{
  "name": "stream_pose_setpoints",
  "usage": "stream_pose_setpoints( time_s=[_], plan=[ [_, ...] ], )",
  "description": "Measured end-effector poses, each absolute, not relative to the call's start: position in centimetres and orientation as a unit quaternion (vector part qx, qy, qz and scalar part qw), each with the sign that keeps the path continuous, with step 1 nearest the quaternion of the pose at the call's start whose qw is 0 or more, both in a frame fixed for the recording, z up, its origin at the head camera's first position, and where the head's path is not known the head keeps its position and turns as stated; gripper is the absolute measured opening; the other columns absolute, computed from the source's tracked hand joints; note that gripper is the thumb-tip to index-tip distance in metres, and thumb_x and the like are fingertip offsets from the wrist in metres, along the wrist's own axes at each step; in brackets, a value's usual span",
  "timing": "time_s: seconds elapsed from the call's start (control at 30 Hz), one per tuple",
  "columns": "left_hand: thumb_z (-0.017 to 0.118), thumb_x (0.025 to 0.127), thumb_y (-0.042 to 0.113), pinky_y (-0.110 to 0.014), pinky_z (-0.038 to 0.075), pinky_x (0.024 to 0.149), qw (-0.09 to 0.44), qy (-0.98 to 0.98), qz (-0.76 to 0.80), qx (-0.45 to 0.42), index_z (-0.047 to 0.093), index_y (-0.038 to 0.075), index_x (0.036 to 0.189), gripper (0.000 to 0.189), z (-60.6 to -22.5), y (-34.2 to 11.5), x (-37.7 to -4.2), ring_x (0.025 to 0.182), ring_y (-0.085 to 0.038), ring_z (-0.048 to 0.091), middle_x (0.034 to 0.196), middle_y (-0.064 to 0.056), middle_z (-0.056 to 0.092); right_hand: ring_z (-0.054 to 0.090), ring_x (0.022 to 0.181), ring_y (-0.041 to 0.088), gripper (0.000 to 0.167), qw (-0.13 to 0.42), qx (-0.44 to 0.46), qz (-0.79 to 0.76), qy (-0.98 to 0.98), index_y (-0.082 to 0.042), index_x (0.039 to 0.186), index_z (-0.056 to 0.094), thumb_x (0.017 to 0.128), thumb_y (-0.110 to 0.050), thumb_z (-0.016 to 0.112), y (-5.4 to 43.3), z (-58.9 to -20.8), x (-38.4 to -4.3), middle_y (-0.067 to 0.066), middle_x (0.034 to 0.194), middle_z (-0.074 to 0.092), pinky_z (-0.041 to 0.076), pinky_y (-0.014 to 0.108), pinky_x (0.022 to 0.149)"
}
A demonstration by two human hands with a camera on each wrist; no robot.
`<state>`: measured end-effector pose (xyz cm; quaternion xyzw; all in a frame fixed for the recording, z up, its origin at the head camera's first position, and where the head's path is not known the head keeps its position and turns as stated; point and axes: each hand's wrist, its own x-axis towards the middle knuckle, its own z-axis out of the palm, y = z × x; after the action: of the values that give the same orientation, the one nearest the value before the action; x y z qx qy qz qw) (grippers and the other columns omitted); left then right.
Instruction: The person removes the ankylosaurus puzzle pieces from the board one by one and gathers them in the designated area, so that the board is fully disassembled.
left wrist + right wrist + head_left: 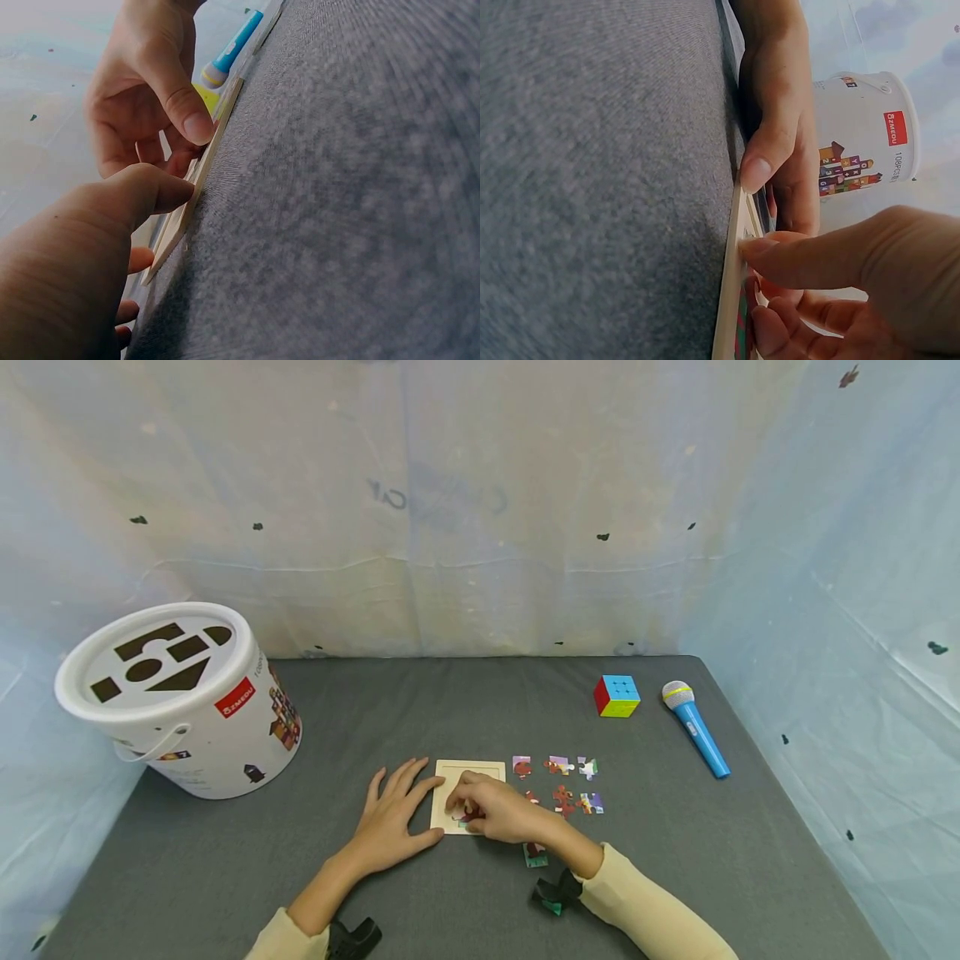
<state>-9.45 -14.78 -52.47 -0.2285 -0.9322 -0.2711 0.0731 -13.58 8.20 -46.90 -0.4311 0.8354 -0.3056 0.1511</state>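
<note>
A pale wooden puzzle tray (pixel 468 766) lies flat on the grey table in front of me. My left hand (pixel 393 822) is spread along its left side, thumb and a finger touching the frame's edge, the other fingers fairly straight. Over the tray, my right hand (pixel 491 806) has bent fingers and pinches a jigsaw piece (pixel 465 818) low inside the frame. The fingers hide most of that piece. In the right wrist view, my right thumb (pixel 761 247) is against the tray's rim (pixel 733 255), with green and red artwork (pixel 742 322) showing beside the fingertips.
Several loose jigsaw pieces (pixel 564 797) lie right of the tray; one piece (pixel 535 857) is by the right forearm. Behind them are a colour cube (pixel 617 697) and a blue toy microphone (pixel 699 735). A white lidded bucket (pixel 225 752) stands at the left.
</note>
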Motion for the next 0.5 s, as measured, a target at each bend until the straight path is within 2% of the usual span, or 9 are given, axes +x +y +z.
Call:
stream_pose_setpoints(
  time_s=[0.33, 0.5],
  plan=[
    [0.072, 0.084, 0.053, -0.068, 0.007, 0.111, 0.077, -0.931, -0.273, -0.231, 0.054, 0.022, 0.144, 0.070, -52.40, -14.74, -9.45, 0.146, -0.037, 0.025, 0.158, -0.015, 0.033, 0.056, 0.082, 0.014, 0.028, 0.150, -0.434, -0.294, 0.838, -0.006, 0.112, 0.071, 0.086, 0.002, 0.076, 8.29, -46.85, -13.60, 0.003, 0.096, 0.057, 0.047, 0.019, 0.072],
    [0.073, 0.083, 0.052, -0.068, 0.007, 0.111, 0.079, -0.931, -0.271, -0.230, 0.054, 0.022, 0.143, 0.070, -52.47, -14.76, -9.50, 0.146, -0.036, 0.025, 0.158, -0.015, 0.034, 0.055, 0.080, 0.014, 0.022, 0.144, -0.435, -0.300, 0.837, -0.005, 0.106, 0.072, 0.085, 0.000, 0.077, 8.35, -47.01, -13.68, 0.003, 0.097, 0.054, 0.045, 0.018, 0.070]
  ],
)
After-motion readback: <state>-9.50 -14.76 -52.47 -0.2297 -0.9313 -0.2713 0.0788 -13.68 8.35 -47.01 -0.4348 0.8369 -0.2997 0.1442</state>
